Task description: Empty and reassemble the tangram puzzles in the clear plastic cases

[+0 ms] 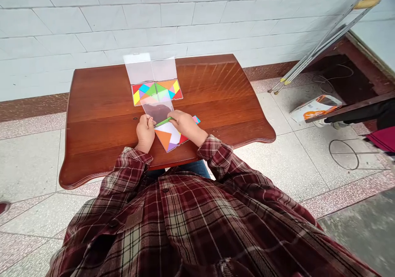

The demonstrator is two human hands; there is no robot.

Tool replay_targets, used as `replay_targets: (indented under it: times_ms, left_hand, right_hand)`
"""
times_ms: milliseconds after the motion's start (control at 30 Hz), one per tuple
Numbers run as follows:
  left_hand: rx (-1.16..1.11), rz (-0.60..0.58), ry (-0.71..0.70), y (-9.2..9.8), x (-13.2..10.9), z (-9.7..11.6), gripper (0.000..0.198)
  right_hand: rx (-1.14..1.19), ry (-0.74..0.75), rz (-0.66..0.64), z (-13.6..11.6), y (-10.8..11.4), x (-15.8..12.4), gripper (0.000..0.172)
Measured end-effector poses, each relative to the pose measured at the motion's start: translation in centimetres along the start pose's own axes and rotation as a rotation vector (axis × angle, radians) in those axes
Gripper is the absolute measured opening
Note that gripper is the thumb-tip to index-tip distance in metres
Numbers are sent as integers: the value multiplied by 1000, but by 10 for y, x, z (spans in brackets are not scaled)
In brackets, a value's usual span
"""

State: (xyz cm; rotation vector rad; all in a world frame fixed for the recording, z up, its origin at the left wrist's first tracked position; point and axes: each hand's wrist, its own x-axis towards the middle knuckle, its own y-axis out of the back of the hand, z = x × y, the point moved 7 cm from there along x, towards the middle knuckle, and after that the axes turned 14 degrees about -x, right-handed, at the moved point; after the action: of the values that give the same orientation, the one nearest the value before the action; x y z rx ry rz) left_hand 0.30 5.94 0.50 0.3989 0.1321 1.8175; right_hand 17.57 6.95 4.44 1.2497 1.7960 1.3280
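A clear tangram case point(175, 134) lies open near the front edge of the table, its transparent lid point(159, 106) tilted up. Inside are an orange triangle point(163, 137), a purple piece point(171, 146) and a red piece partly under my right hand. My right hand point(185, 125) pinches a green tangram piece point(163, 122) above the case's hinge side. My left hand point(145, 131) is closed at the left corner of the case, by the green piece's other end. Small pink and blue pieces point(196, 120) lie just right of my right hand.
Behind, two more open cases point(157, 81) stand side by side with colourful tangram pieces in them. The brown wooden table point(101, 116) backs onto a tiled wall. Crutches point(304, 65) lean at the right, near a white-and-orange box point(314, 108) and a wire ring stand point(344, 154).
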Motion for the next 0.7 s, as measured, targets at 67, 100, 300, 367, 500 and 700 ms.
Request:
replay_targets:
  times_ms: [67, 100, 300, 367, 500, 700]
  left_hand:
    - [-7, 2, 3, 0, 0, -1, 12]
    - [-13, 2, 6, 0, 0, -2, 11]
    - [-18, 3, 14, 0, 0, -1, 10]
    - [-15, 8, 12, 0, -1, 1, 10]
    - [-24, 11, 12, 0, -1, 0, 9]
    - [3, 3, 5, 0, 0, -5, 10]
  right_hand:
    - [73, -92, 107, 29, 15, -11, 20]
    - [105, -173, 150, 49, 21, -18, 21]
    - [110, -633, 140, 146, 26, -51, 31]
    - [63, -659, 79, 154, 23, -54, 33]
    - [-100, -661, 22, 140, 29, -54, 44]
    - [-194, -349, -52, 51, 22, -38, 36]
